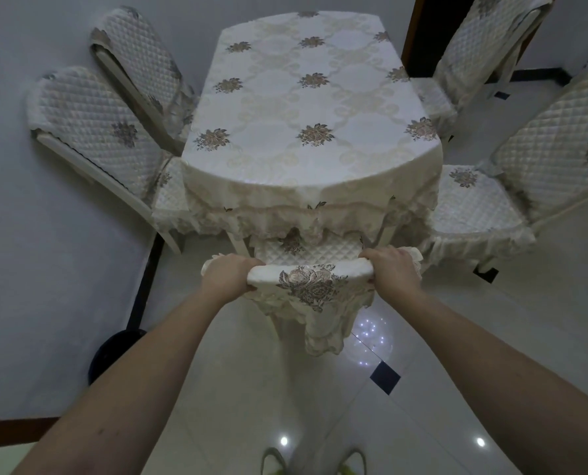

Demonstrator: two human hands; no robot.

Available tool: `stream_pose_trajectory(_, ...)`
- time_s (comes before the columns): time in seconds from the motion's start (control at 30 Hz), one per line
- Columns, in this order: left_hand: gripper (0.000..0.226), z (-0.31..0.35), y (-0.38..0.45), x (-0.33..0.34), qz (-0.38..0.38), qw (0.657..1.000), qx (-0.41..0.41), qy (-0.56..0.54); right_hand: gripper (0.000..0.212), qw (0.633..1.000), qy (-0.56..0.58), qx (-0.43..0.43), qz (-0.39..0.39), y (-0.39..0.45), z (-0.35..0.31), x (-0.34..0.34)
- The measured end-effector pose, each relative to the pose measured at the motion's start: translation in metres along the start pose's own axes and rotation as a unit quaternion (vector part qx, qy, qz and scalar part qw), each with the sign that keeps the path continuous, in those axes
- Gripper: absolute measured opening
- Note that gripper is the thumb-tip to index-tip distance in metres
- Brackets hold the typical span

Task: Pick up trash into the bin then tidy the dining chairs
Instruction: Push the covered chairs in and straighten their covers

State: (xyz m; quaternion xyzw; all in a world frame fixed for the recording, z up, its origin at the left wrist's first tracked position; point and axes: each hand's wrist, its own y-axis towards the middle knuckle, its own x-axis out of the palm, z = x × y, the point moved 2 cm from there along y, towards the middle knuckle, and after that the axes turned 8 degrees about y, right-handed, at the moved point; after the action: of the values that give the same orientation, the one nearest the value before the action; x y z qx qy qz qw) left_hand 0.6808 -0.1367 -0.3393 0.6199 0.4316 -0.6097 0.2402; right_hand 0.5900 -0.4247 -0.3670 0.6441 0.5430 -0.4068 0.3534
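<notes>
A dining chair (311,281) with a cream quilted cover and a flower print stands right in front of me, its seat tucked under the near end of the table (306,108). My left hand (229,274) grips the left end of the chair's top rail. My right hand (393,270) grips the right end of the same rail. A dark round bin (114,351) sits on the floor at my lower left, partly hidden behind my left forearm.
Two covered chairs (93,121) stand along the table's left side by the wall, and two more (525,159) on its right. The floor is glossy pale tile with small dark insets. My feet show at the bottom edge.
</notes>
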Motion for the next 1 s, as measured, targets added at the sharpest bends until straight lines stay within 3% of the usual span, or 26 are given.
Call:
stream_pose_trajectory(0.6,0.017,0.010,0.028,-0.001,-0.051,0.998,-0.020,0.004,0.033,1.000,-0.023,0.008,0.014,0.028,0.022,0.006)
stream_pose_trajectory(0.8,0.020,0.007,0.029,0.008,-0.031,0.999,-0.015,-0.013,0.031,0.999,-0.030,-0.007,0.019,0.026,0.024,0.006)
stream_pose_trajectory(1.0,0.051,0.000,0.030,0.026,0.020,0.999,-0.035,-0.005,0.042,0.998,-0.054,0.003,-0.020,0.024,0.027,0.002)
